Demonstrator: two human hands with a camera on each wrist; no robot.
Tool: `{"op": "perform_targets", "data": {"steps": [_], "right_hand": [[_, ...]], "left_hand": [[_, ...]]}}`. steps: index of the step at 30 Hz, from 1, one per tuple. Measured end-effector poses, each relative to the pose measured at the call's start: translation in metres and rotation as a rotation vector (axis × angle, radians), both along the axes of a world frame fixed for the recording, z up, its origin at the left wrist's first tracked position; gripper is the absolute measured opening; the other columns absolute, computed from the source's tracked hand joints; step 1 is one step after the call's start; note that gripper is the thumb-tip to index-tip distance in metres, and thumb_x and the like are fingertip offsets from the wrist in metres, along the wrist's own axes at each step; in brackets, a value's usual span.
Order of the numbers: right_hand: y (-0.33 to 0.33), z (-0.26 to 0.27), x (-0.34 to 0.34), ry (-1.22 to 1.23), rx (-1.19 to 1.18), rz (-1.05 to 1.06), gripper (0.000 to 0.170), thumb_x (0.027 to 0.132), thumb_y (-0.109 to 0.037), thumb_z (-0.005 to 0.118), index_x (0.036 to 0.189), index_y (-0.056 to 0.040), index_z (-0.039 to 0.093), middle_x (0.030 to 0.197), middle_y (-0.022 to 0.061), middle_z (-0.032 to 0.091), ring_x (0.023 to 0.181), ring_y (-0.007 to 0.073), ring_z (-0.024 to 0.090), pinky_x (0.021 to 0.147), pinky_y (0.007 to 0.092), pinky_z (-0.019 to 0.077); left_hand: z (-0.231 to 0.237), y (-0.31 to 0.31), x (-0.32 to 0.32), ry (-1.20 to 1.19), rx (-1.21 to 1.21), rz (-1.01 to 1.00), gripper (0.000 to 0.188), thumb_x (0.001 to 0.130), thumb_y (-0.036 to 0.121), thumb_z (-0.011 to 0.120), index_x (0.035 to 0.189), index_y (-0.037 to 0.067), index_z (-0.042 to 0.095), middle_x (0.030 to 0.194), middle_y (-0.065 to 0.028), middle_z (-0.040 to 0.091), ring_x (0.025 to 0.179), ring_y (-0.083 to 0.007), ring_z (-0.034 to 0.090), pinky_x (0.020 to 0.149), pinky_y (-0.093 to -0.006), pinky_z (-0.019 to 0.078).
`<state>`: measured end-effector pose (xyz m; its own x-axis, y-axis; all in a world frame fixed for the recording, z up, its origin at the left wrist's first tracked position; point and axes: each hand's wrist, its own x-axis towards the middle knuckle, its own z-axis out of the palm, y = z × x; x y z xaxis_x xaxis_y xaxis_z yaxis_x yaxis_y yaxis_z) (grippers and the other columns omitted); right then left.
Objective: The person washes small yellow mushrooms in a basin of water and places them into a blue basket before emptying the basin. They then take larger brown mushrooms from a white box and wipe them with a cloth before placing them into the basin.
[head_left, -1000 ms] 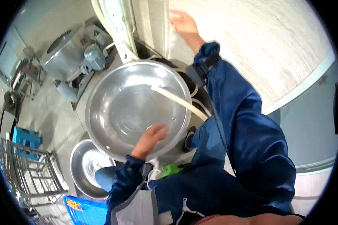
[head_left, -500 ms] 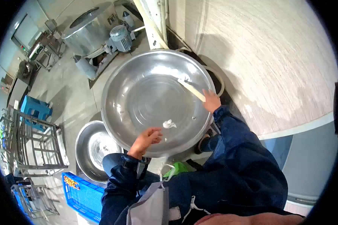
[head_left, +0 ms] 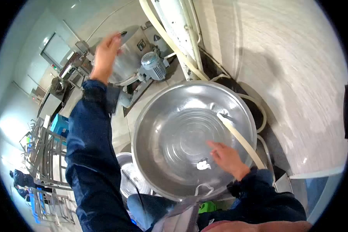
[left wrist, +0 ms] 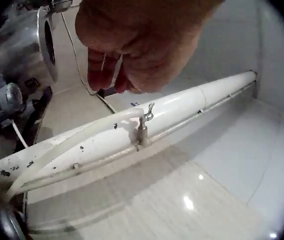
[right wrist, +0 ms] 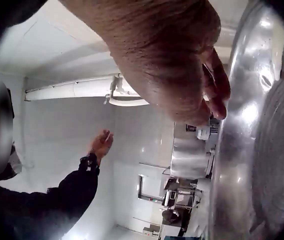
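Note:
In the head view my left hand (head_left: 105,56) is raised at the upper left, away from the basin, fingers loosely bent. The left wrist view shows that hand (left wrist: 142,45) above a white pipe with a small tap (left wrist: 144,120); whether a thin thing lies between its fingers I cannot tell. My right hand (head_left: 229,159) hangs over the large metal basin (head_left: 143,154) with its fingers extended, close to a small white clump (head_left: 203,165) on the basin's inner surface. A pale hose (head_left: 241,140) reaches over the rim beside this hand, its end inside the basin.
A smaller metal basin (head_left: 129,176) stands at the lower left of the large one. Behind are a motor (head_left: 154,65) and a metal drum (head_left: 129,58). Metal racks (head_left: 46,154) stand at the left, and a pale wall (head_left: 282,77) rises at the right.
My left hand has risen from over the basin to the upper left. My right hand, earlier raised and then at the hose, is now over the basin near the clump. The head view has shifted.

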<state>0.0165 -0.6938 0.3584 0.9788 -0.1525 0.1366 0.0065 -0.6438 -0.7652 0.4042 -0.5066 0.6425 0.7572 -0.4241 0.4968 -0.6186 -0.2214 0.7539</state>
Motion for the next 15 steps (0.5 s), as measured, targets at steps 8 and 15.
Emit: {"op": "perform_targets", "data": {"steps": [8, 15], "right_hand": [[-0.030, -0.038, 0.041, 0.073, -0.027, 0.190, 0.036, 0.088, -0.008, 0.055, 0.124, -0.0087, 0.057, 0.089, 0.0138, 0.066, 0.076, 0.0321, 0.064, 0.065, 0.0428, 0.0496], [-0.049, -0.041, 0.043, 0.179, 0.172, 0.150, 0.032, 0.093, -0.016, 0.054, 0.125, -0.0145, 0.056, 0.101, 0.0162, 0.066, 0.088, 0.0374, 0.063, 0.074, 0.0456, 0.0508]], "left_hand": [[0.071, -0.093, 0.151, -0.038, -0.192, -0.095, 0.057, 0.097, 0.019, 0.051, 0.147, 0.003, 0.028, 0.149, -0.0100, 0.036, 0.136, -0.0196, 0.035, 0.110, -0.0345, 0.0323], [0.113, -0.173, 0.166, -0.121, -0.401, -0.176, 0.042, 0.091, 0.007, 0.050, 0.131, -0.001, 0.045, 0.132, -0.0170, 0.050, 0.120, -0.0313, 0.049, 0.100, -0.0346, 0.0421]]}}
